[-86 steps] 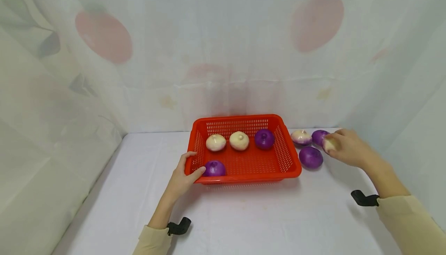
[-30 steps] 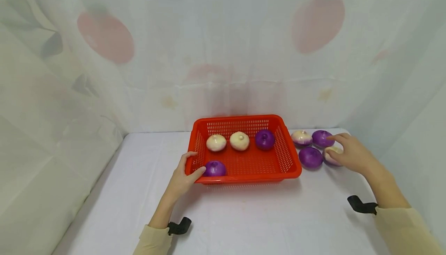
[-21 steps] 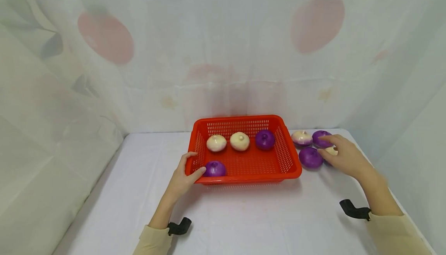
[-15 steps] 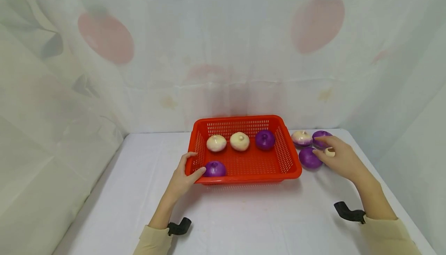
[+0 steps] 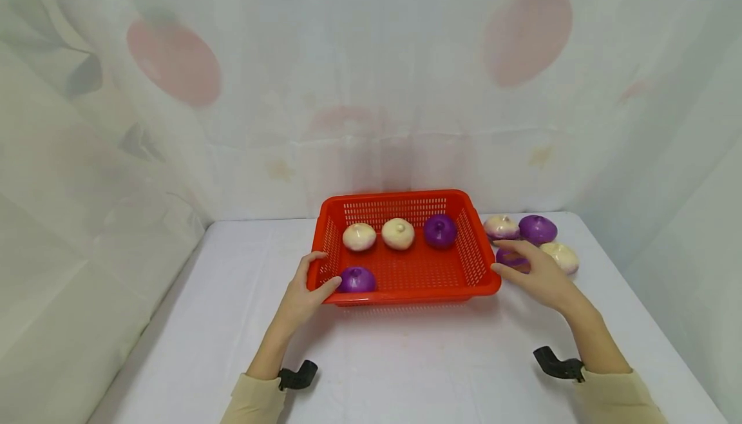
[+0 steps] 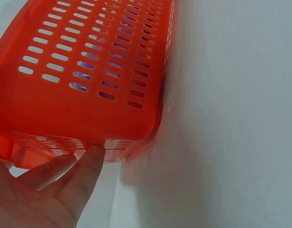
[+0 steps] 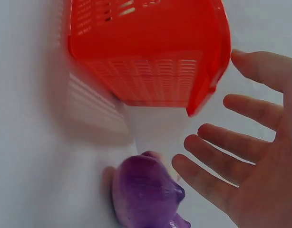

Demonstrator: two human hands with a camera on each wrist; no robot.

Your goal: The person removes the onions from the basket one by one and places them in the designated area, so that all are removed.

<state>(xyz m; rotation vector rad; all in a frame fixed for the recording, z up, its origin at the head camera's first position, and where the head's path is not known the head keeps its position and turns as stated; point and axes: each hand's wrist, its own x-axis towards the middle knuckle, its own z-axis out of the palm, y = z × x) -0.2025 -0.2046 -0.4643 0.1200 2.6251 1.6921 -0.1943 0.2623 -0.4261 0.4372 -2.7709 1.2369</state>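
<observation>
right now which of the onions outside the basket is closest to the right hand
The purple onion right beside the red basket, partly hidden behind the right hand. The other three lie farther back and to the right.

Red perforated plastic basket sits flat on the white table, long side toward the person. Left hand holds its near-left corner. Purple onion lies on the table just right of the basket, partly hidden under the spread fingers of the right hand.
</observation>
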